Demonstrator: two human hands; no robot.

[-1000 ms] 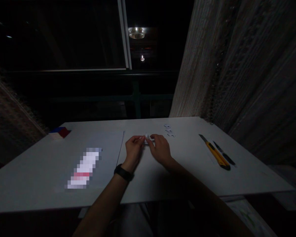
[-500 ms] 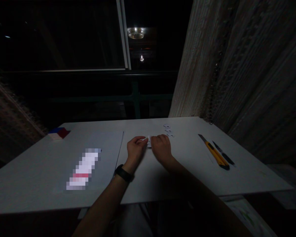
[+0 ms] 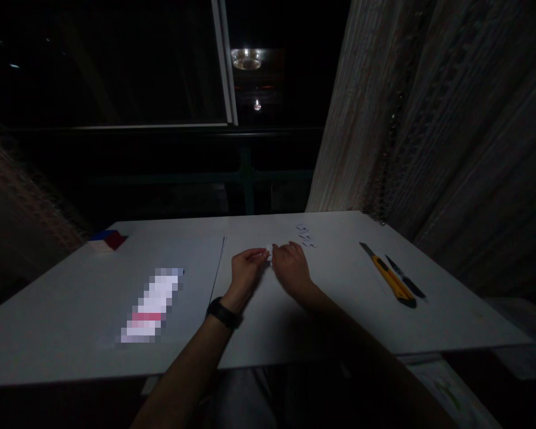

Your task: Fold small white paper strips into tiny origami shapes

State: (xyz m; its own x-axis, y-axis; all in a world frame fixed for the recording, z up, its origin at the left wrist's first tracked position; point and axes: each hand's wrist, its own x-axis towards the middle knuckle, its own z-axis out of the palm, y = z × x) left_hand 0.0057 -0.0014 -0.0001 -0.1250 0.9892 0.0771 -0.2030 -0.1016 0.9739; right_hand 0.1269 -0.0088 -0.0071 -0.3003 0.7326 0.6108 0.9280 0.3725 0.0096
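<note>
A small white piece, apparently folded paper (image 3: 268, 251), is pinched between my hands above the middle of the white table (image 3: 339, 333). My left hand (image 3: 246, 269) grips it from the left with thumb and forefinger together. My right hand (image 3: 291, 268) closes on its right side, fingers bent, hiding part of the piece. A dark watch (image 3: 223, 313) is on my left wrist. Just beyond my right hand, several small blue-marked shapes (image 3: 305, 236) lie on the table; whether they are ink or cut pieces I cannot tell.
On the right lie a yellow box cutter (image 3: 389, 279), blade out, and a slim dark knife-like tool (image 3: 405, 277). White sheets (image 3: 196, 286) lie on the left under a bright, pixelated oblong (image 3: 154, 304). A coloured cube (image 3: 106, 241) sits at the far left, and a curtain (image 3: 339, 143) hangs behind.
The white piece shows less between my fingers and appears turned or folded smaller. My right hand's fingers have shifted slightly; the things on the table stay put.
</note>
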